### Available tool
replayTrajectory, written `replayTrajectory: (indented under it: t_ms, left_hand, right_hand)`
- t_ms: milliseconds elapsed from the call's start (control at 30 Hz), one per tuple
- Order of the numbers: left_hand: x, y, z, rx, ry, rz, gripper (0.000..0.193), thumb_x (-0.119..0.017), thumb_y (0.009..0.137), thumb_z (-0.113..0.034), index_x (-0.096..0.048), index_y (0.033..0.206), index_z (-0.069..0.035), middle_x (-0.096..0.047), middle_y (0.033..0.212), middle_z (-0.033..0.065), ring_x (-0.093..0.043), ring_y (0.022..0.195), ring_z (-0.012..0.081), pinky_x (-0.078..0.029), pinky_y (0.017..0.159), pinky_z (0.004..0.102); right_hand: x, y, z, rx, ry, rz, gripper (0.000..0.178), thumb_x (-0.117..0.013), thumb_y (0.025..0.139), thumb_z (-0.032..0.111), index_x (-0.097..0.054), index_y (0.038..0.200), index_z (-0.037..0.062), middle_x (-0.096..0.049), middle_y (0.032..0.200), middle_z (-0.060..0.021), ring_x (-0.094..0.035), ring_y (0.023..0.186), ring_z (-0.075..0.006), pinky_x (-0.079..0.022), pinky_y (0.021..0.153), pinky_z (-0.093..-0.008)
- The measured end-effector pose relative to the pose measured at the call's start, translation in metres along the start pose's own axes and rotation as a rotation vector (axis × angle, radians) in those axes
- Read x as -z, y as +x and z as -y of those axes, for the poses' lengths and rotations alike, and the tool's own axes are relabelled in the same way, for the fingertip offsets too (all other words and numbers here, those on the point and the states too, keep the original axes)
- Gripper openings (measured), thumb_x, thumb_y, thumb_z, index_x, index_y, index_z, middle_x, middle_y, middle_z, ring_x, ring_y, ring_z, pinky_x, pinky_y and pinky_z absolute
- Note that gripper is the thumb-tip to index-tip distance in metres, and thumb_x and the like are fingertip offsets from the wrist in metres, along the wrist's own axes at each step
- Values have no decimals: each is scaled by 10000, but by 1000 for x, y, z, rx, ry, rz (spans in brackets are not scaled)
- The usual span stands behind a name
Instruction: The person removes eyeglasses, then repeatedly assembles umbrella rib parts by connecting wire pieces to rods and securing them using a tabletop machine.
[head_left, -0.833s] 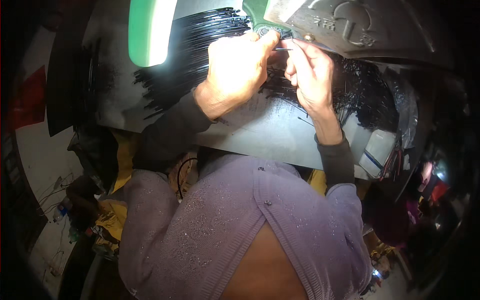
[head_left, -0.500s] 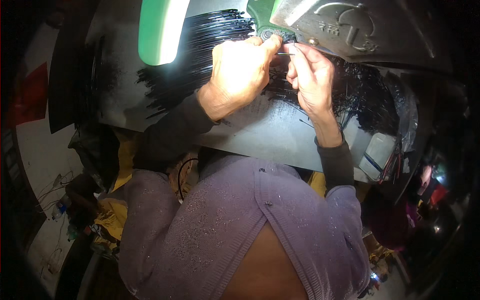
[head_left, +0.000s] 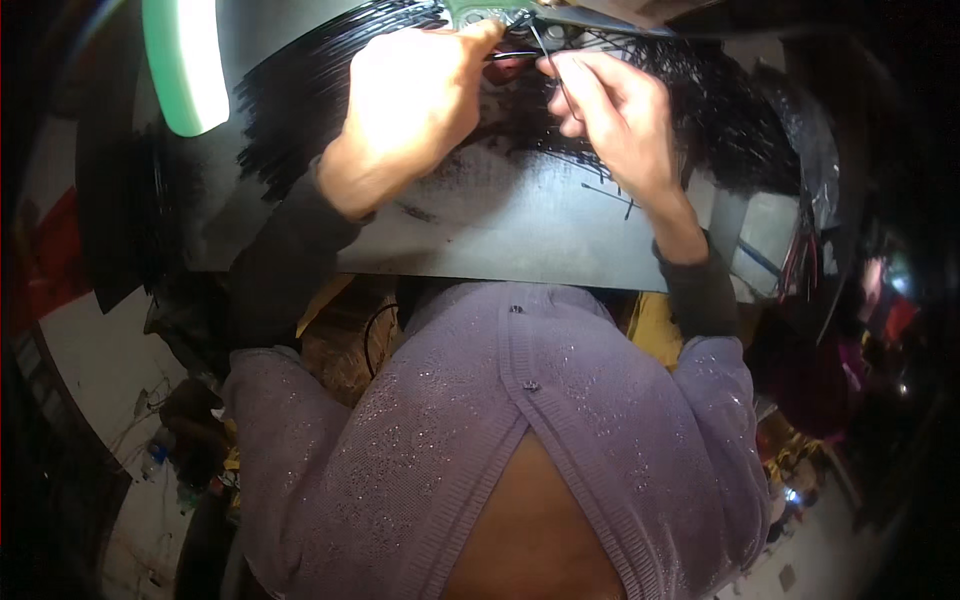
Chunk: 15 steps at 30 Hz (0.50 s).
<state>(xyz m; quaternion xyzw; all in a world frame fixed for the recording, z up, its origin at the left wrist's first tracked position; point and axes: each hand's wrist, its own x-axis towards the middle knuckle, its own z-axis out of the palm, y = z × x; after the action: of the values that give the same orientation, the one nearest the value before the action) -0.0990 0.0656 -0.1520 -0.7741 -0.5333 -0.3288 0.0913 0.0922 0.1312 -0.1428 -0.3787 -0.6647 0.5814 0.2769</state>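
left hand (head_left: 415, 95) pinching thin black strand (head_left: 515, 55); strand lies crosswise | right hand (head_left: 610, 110) fingers pinch its other end

Green-grey device (head_left: 478, 12) at top is cut off by the frame edge, so its shape can't be read. Left hand (head_left: 415, 100) covers the black strands (head_left: 300, 90) under it, & its fingers (head_left: 482, 38) hide whatever they pinch; the thin strand by the right hand (head_left: 615, 115) is too fine to tell. Clutter (head_left: 860, 300) right of the worktop (head_left: 520, 235) is too dark & blurred to ID.
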Motion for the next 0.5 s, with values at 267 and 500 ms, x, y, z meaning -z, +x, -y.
replayTrajectory:
  t_ms: [267,500]
  left_hand:
    - [11,-37,-51,247,-337,219,243,-568,799,-31,-627,1033,-65,-582,642,64,-578,496,239,-435,442,334]
    - [8,-42,-73,240,-145,332,234,-623,788,-89,-628,1021,-74,-534,683,67,-565,541,236,-434,467,343]
  right_hand:
    - [50,-86,-11,400,-943,95,72,-651,739,15,-608,798,16,-540,681,-44,-571,588,-176,-432,484,-301]
    - [53,-73,-20,471,-1199,231,192,-646,682,16,-480,770,59,-477,697,-59,-558,605,-232,-445,502,-347]
